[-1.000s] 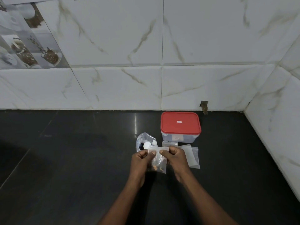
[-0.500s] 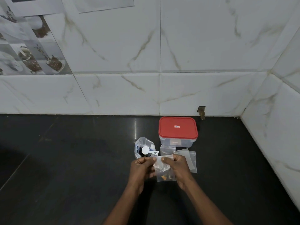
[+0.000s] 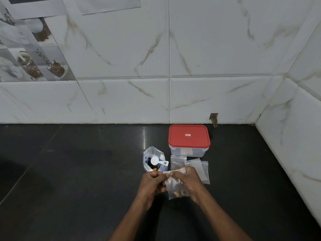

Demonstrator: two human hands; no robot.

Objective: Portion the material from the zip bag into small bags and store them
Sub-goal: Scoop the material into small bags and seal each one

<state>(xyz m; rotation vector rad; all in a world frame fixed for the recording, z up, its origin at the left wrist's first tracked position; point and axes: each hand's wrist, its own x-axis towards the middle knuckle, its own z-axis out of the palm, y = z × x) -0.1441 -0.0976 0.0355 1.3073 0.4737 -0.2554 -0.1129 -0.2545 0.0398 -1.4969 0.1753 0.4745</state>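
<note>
Small bag (image 3: 176, 189), low centre of frame, is hanging lower than a second ago; I'm watching the left hand (image 3: 152, 184) and right hand (image 3: 188, 181) pinching its top strip, probably sealing it before storing in the red-lidded box (image 3: 189, 140).

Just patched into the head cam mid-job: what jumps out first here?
The red-lidded container against the tiled wall stands out on the dark counter. In front of it, the left hand and right hand pinch the top of a small clear bag. The open zip bag with a white scoop stands left.
</note>
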